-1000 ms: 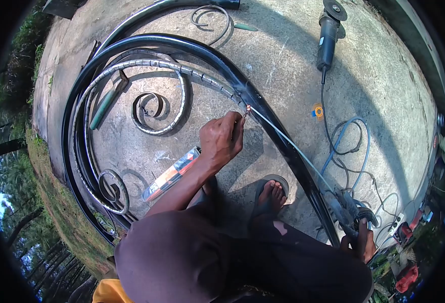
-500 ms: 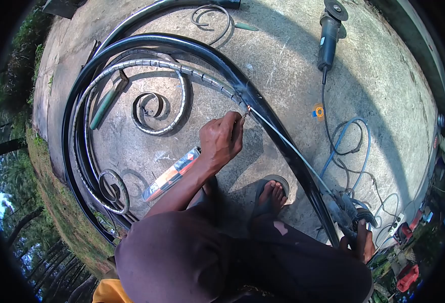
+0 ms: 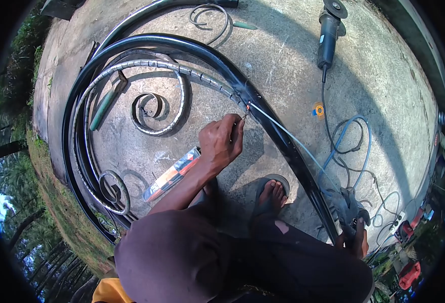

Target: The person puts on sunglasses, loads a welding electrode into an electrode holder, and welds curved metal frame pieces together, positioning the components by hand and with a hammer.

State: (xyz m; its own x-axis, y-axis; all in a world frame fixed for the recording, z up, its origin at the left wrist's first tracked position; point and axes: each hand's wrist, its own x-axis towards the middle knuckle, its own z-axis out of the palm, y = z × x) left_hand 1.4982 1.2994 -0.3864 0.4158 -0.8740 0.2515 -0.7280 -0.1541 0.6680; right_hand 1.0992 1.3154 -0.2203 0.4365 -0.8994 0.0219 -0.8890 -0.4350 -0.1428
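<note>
My left hand point(image 3: 220, 139) is closed in a pinch on a short thin metal piece that runs to a joint on the curved black pipe point(image 3: 278, 139). A small orange-red spot shows at that joint. My right hand point(image 3: 356, 241), at lower right, is wrapped round a grey electrode holder point(image 3: 351, 204). A long pale welding rod point(image 3: 295, 139) stretches from the holder to the joint, its tip at or very near the orange spot. Beside the joint ends a banded, curved metal bar point(image 3: 202, 76). Part of my right hand's grip is hidden by the holder and my knee.
An angle grinder point(image 3: 327, 43) lies at upper right, its cord looping near blue cable point(image 3: 366, 139). A green-handled hammer point(image 3: 106, 106), a metal scroll point(image 3: 159, 131) and a welding rod box point(image 3: 169, 174) lie left. My sandalled foot point(image 3: 273, 194) stands near the pipe.
The electrode holder has shifted and tilted slightly in my right hand, and the rod's tip sits a little higher. My left hand has stayed nearly still.
</note>
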